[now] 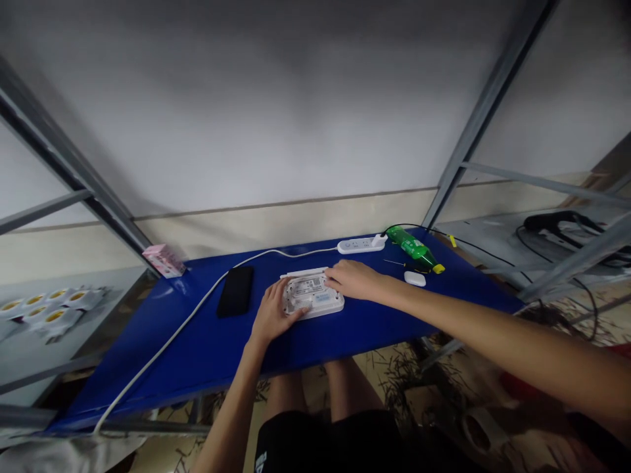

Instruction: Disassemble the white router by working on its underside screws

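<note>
A white router (320, 299) lies with its vented, labelled underside up on the blue table (197, 358). My left hand (273, 312) grips its left side, fingers at the far left corner and thumb along the near edge. Over the upper right part rests my right hand (352, 279), its fingers bent together against the casing; the fingertips are too small to show whether they hold anything else. Left of the router lies a black phone (235, 291). To the right are a screwdriver (394, 263) with a thin shaft and a small white case (415, 278).
A white power strip (362, 246) sits at the back; its pale cable (197, 309) crosses the table's left side. A green bottle (413, 246) lies at the back right beside a black cord. A pink box (164, 261) stands at the back left corner. Metal posts (463, 151) flank the table.
</note>
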The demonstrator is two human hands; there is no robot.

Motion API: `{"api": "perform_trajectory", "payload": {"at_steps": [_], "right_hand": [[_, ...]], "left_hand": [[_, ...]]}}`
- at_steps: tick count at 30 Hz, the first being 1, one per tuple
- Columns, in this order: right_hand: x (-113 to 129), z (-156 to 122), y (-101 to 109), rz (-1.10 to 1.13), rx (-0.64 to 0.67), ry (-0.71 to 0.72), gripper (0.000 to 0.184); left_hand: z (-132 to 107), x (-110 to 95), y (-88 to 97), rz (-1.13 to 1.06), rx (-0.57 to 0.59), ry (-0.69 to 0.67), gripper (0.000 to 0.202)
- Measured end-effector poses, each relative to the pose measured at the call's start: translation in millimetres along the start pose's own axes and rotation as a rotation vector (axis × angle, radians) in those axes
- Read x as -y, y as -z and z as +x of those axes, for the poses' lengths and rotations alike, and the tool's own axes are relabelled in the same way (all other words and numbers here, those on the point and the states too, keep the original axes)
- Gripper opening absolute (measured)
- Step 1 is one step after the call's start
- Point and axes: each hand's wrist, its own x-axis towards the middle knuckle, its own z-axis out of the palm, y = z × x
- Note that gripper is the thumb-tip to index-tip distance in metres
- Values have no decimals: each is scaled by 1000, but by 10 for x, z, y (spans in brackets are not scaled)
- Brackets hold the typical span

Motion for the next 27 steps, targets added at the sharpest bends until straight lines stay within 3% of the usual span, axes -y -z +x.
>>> {"api": "perform_trajectory", "payload": {"at_steps": [7, 10, 15, 19, 23, 27], "right_hand": [[38, -12, 40, -19, -4, -37, 21], [17, -24, 31, -7, 22, -83, 28], [-36, -38, -28, 4, -63, 45, 17], [-23, -47, -44, -8, -45, -41, 33], [11, -73, -53, -31, -88, -13, 32], [19, -76, -70, -36, -71, -104, 37]], "left_hand": [[-2, -67, 42, 11, 23, 14, 84], [-1, -76, 50, 27, 28, 7, 84], [-4, -78, 53, 19, 45, 29, 86], [-10, -70, 49, 18, 47, 27, 86], [-20, -63, 40, 33, 49, 11, 85], [-23, -66, 44, 48, 44, 14, 85]]}}
